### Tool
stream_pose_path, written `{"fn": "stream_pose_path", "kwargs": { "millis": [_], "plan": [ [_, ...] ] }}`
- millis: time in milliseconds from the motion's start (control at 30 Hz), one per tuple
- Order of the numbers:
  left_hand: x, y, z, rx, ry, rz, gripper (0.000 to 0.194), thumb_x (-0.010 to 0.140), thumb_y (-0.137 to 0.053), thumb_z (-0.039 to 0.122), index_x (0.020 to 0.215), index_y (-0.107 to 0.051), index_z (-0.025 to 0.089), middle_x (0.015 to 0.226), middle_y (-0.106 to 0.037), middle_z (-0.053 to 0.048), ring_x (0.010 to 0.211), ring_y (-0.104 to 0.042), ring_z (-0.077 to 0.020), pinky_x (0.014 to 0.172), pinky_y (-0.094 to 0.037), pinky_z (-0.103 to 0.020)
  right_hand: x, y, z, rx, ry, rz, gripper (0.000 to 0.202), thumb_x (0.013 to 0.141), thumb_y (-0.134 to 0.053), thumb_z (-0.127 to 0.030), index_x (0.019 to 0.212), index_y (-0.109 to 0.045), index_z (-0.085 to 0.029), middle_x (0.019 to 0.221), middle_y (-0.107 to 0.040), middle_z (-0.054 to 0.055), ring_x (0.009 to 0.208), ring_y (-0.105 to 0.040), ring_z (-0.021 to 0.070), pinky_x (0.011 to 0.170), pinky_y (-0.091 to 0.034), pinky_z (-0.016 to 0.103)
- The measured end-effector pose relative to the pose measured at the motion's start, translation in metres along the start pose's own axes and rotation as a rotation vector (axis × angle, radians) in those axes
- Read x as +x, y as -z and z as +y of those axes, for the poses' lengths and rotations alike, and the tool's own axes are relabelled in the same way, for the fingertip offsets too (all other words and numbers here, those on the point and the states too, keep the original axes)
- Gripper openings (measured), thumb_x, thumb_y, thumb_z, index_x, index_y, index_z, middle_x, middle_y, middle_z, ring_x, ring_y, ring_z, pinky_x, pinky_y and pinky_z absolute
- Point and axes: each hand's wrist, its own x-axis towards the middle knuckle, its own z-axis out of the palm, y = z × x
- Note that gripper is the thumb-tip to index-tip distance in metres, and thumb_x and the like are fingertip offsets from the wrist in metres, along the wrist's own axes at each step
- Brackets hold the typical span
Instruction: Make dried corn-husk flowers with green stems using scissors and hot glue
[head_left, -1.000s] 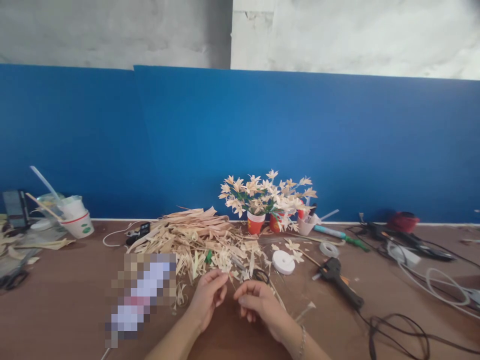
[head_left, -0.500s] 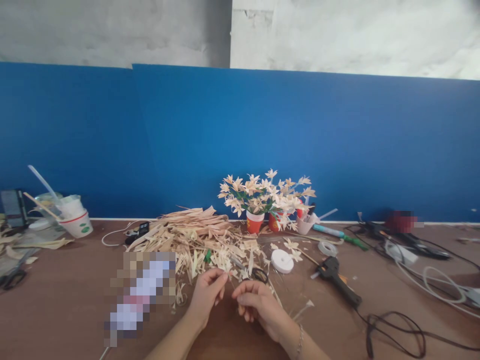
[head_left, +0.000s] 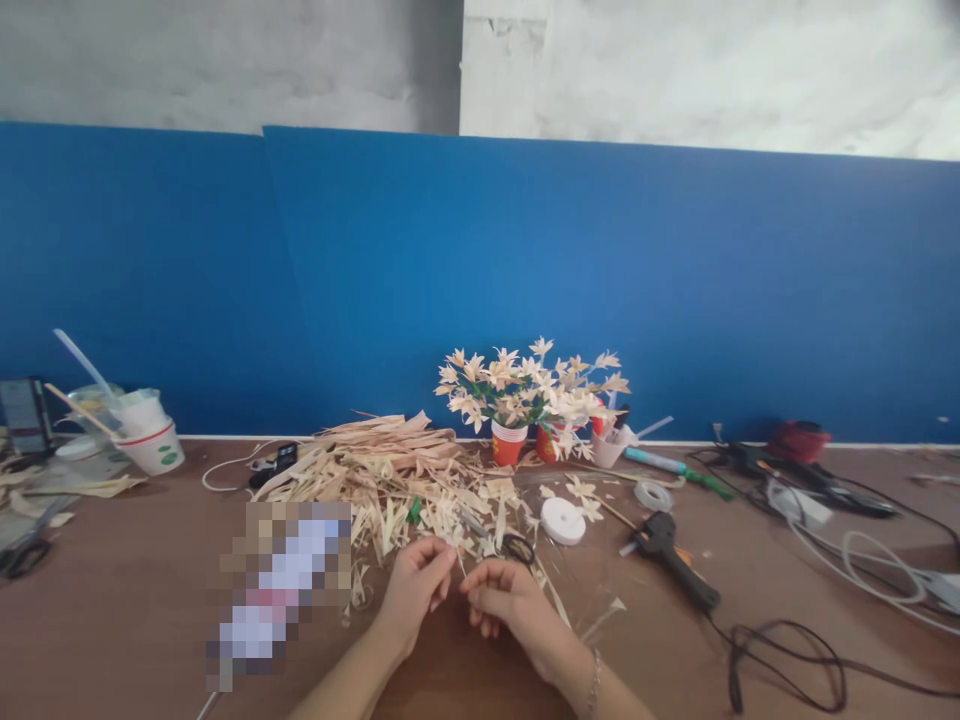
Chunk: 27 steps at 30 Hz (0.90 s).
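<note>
My left hand (head_left: 418, 588) is closed in a pinch at the front middle of the table. A thin pale strand (head_left: 460, 566) runs from its fingertips down toward my right hand (head_left: 504, 600). The right thumb and forefinger are pinched together at the strand's lower end, with the other fingers curled under. Whether the strand is thread, wire or fibre is too small to tell. Just beyond the hands lie black-handled scissors (head_left: 517, 547) and a heap of dry husk strips (head_left: 405, 470). A white tape roll (head_left: 562, 521) lies to the right of the scissors.
Pale husk flowers (head_left: 525, 385) stand in red paper cups (head_left: 508, 445) by the blue partition (head_left: 480, 250). On the right are a black glue gun (head_left: 679, 565), its coiled cable (head_left: 787, 640) and a clear tape roll (head_left: 653, 496). A blurred-out object (head_left: 281, 590) lies left of my hands.
My right hand has moved slightly left, nearer my left fingertips. My left hand has stayed almost still, and the strand between them shows more clearly now.
</note>
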Motion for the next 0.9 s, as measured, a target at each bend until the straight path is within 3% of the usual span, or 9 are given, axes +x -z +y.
{"fn": "stream_pose_path", "kwargs": {
  "millis": [500, 600, 900],
  "plan": [
    [-0.003, -0.004, 0.000, -0.061, 0.013, -0.055, 0.029, 0.066, -0.061, 0.043, 0.061, -0.048, 0.017, 0.035, -0.040, 0.009, 0.031, -0.026, -0.0037, 0.034, -0.016, -0.016, 0.007, 0.002, 0.009, -0.095, 0.089, 0.017, 0.035, 0.060, -0.067, -0.044, 0.071, -0.056, -0.013, 0.051, -0.057, -0.002, 0.039, -0.046, 0.0050, 0.042, -0.035, 0.018],
    [-0.003, -0.004, -0.001, -0.064, 0.020, -0.086, 0.029, 0.066, -0.063, 0.043, 0.068, -0.051, 0.017, 0.037, -0.041, 0.009, 0.032, -0.027, -0.0037, 0.033, -0.016, -0.016, 0.010, 0.003, 0.013, -0.168, 0.147, 0.039, 0.030, 0.063, -0.065, -0.042, 0.068, -0.054, -0.014, 0.053, -0.057, -0.002, 0.041, -0.048, 0.0064, 0.043, -0.037, 0.019],
    [-0.007, -0.010, 0.006, 0.051, -0.048, -0.052, 0.029, 0.064, -0.066, 0.044, 0.061, -0.054, 0.017, 0.034, -0.039, 0.009, 0.032, -0.028, -0.0045, 0.033, -0.018, -0.017, 0.002, 0.000, 0.006, -0.439, 0.308, 0.146, 0.011, 0.072, -0.055, -0.026, 0.067, -0.056, -0.017, 0.058, -0.059, 0.000, 0.054, -0.053, 0.0124, 0.053, -0.041, 0.022]
  ]
}}
